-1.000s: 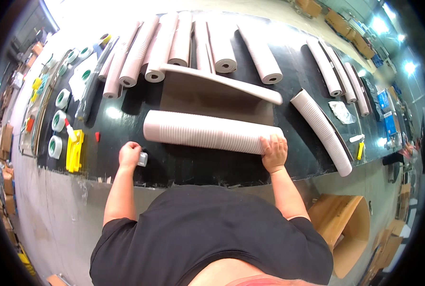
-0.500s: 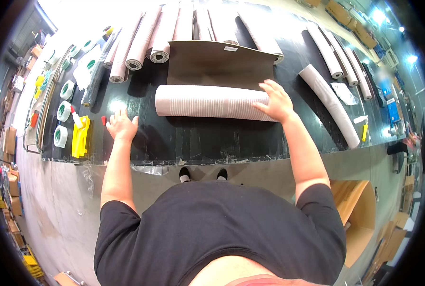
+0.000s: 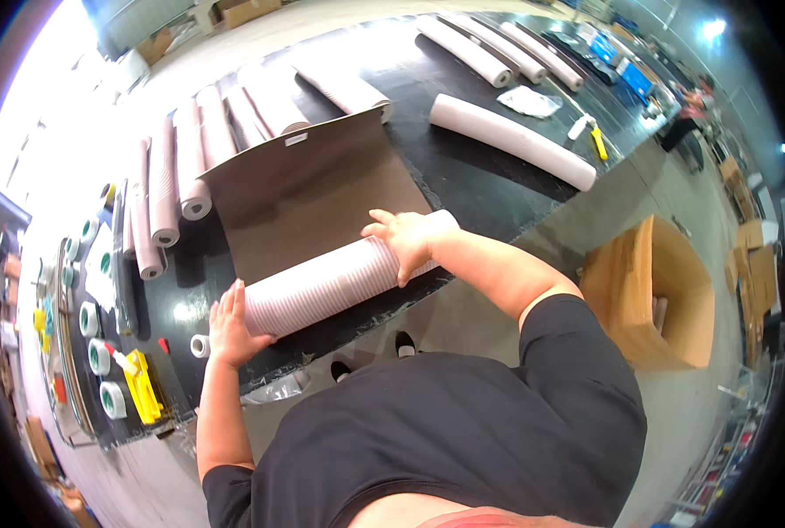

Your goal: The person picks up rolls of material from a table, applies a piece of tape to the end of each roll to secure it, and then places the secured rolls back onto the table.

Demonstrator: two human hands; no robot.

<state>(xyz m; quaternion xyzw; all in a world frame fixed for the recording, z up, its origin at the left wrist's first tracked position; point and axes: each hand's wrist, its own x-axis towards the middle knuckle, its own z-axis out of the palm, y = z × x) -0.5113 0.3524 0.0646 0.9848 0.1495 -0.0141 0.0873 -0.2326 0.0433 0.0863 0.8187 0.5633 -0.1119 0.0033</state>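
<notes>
A partly unrolled mat roll (image 3: pixel 322 292), pale pinkish with fine ribs, lies along the near edge of the black table. Its brown flat end (image 3: pixel 309 189) stretches away behind it, with a small white label at the far edge. My left hand (image 3: pixel 234 327) rests against the roll's left end, fingers stretched up and thumb apart. Over the right part of the roll lies my right hand (image 3: pixel 407 239), fingers spread across the top. Just left of my left hand is a small white roll (image 3: pixel 199 346).
Several rolled mats (image 3: pixel 165 198) line the back left; another roll (image 3: pixel 515 141) lies at the right. Tape rolls (image 3: pixel 112 399) and a yellow tape dispenser (image 3: pixel 143 387) sit at the left edge. A cardboard box (image 3: pixel 617 290) stands on the floor to the right.
The view has turned, so the table now slants. My left hand has moved from the tabletop to the roll's left end. My right hand has settled across the roll's top.
</notes>
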